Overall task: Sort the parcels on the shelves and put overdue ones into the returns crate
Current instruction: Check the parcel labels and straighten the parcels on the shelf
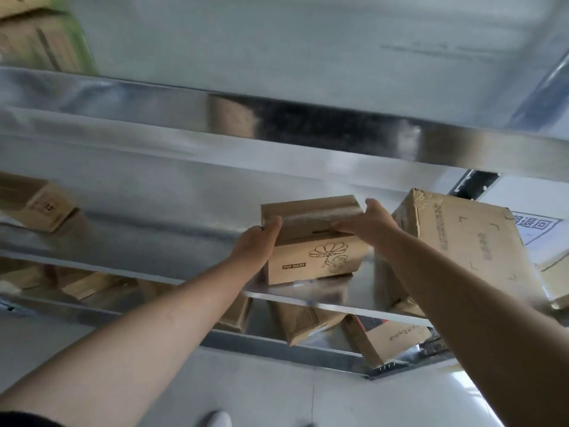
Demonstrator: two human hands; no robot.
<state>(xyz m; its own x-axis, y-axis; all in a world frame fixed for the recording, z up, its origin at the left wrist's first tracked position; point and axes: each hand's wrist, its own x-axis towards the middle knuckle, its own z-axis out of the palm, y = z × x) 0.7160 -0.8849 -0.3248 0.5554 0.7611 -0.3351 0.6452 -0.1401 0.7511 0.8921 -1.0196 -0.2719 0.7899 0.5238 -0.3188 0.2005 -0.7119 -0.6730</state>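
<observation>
Head view: you've got the flower-printed box [311,241] on the metal shelf [184,272].
Your left hand [257,241] and right hand [368,224] grip its top corners, fingers curled over.

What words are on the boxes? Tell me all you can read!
"POP MART": on the flower box both hands hold.
Print on the big box beside it: too blurred.
Upside-down print on the lower-shelf box: too blurred.
Characters on the white sign: unclear.

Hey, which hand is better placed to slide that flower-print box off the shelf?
Left, probably. The left hand grips the flower-print box at its open side; the right hand is wedged beside the big carton, with less room to pull.
</observation>
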